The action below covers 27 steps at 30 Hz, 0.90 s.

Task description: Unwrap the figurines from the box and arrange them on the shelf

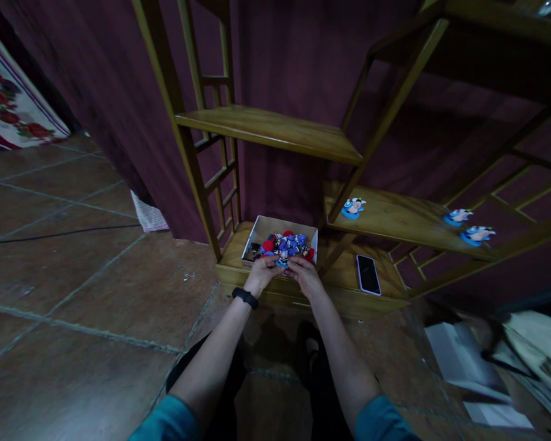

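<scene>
Between my two hands is a small figurine (283, 259) with a blue base, held upright over the near edge of an open cardboard box (259, 234). My left hand (262, 274) pinches it from the left, and my right hand (304, 274) pinches it from the right. Inside the box lies a heap of small figurines (294, 244) in blue, purple, red and black. The box rests on the lowest board of a wooden shelf unit (275, 130). My fingers partly cover the held figurine, so its details are hard to make out.
Right of the box, a phone (368, 274) lies on the low board. On the higher shelf stand a blue-based figurine (352, 208) and two more figurines (477, 235) farther right. A dark red curtain (284, 67) hangs behind. White boxes (463, 358) lie on the floor at right.
</scene>
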### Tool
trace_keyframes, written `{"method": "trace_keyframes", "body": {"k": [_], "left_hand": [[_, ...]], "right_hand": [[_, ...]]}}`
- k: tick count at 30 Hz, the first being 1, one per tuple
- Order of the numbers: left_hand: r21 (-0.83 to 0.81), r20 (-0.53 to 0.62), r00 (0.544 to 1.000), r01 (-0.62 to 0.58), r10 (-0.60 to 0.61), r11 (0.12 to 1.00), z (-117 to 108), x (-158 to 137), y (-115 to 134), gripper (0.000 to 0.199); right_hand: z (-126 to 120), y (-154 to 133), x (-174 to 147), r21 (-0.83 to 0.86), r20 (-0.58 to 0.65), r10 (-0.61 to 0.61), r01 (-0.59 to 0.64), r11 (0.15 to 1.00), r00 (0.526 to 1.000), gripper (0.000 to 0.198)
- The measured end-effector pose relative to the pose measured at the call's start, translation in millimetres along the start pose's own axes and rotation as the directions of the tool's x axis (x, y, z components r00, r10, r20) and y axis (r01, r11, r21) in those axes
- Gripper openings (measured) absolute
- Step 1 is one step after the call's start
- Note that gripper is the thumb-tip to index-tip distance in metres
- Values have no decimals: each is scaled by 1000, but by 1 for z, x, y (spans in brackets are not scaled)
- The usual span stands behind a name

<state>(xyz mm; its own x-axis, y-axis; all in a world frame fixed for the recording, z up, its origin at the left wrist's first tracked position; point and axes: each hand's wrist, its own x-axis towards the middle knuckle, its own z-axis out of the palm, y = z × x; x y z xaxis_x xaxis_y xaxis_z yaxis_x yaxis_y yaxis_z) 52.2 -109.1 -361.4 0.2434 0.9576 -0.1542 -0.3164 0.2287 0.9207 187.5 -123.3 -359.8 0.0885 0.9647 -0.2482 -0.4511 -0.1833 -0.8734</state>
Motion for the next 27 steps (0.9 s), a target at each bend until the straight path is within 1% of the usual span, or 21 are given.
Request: {"method": "trace_keyframes", "body": {"k": [8, 15, 22, 27], "left_hand": [[-28, -27, 999, -19, 18, 999, 4, -4, 1, 48], [-40, -43, 999, -13, 11, 999, 2, -3, -3, 49], [-59, -57, 998, -5, 2, 998, 1, 0, -7, 48], [-55, -15, 1000, 1, -2, 998, 3, 0, -4, 49]], "right_hand": [[-2, 2, 0, 1, 18, 1, -1, 1000, 1000, 23], [-4, 8, 1, 23, 38, -13, 13, 1000, 999, 24], [-2, 12, 1, 36, -8, -42, 42, 998, 999, 24], [-3, 10, 3, 100, -30, -45, 48, 994, 999, 22]]}}
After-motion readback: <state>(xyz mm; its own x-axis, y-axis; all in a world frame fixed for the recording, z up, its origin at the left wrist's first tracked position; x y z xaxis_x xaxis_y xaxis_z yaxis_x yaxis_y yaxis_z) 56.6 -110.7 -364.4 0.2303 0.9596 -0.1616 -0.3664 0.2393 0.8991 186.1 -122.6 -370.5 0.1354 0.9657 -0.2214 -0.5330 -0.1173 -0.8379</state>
